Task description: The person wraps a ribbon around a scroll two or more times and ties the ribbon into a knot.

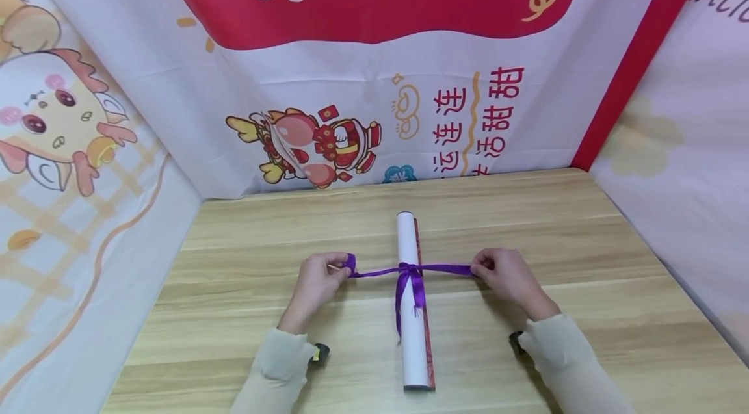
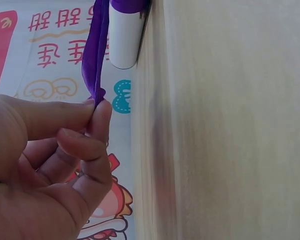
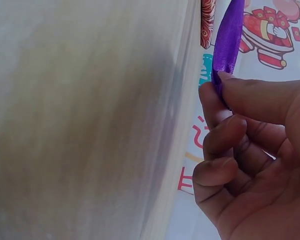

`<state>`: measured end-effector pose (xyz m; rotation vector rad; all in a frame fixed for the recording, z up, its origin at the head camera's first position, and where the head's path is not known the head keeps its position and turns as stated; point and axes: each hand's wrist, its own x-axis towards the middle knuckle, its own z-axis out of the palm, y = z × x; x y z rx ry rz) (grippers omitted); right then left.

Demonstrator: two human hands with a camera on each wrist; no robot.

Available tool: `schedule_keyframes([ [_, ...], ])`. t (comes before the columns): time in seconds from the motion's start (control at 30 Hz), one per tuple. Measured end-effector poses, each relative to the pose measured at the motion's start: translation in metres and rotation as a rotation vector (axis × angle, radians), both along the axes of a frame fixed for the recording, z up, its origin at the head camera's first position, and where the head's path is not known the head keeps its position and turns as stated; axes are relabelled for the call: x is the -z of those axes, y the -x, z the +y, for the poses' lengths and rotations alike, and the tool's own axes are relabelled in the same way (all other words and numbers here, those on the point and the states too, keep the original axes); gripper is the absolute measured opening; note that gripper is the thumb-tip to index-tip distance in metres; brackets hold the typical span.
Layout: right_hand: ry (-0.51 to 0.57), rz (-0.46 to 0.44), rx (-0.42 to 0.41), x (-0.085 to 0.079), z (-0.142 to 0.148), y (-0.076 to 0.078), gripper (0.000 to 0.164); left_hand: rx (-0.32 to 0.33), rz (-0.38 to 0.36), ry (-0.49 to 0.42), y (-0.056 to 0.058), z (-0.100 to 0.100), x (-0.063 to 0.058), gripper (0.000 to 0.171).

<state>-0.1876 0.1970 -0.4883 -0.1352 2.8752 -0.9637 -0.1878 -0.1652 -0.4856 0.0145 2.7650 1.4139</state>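
A white rolled scroll (image 1: 415,355) with a reddish patterned edge lies lengthwise on the table. Around its middle runs a purple ribbon (image 1: 411,284), knotted on top, with loops or tails hanging down over the roll. My left hand (image 1: 318,281) pinches one ribbon end between thumb and forefinger, left of the scroll. On the other side my right hand (image 1: 506,274) pinches the opposite end the same way. Both ribbon lengths stretch out nearly straight from the knot. The left wrist view shows the scroll's white end (image 2: 125,40) beyond the pinched ribbon.
The wood-grain table (image 1: 234,336) spreads on both sides of the scroll. A printed white and red cloth (image 1: 351,76) hangs along its back edge, with more printed cloth at left and right. Dark wrist straps (image 1: 319,354) show below the sleeves.
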Motion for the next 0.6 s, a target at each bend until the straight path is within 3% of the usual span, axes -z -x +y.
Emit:
schedule_keyframes([
  [0.2,-0.025,-0.011,0.008,-0.0024,-0.0023,-0.002,0.009,-0.02,0.009,0.035,0.0006,0.0015,0.0022,0.029],
  [0.6,-0.015,0.012,-0.011,-0.0006,-0.0012,-0.0011,0.008,-0.065,0.011,-0.047,-0.0021,0.0016,-0.0032,0.032],
])
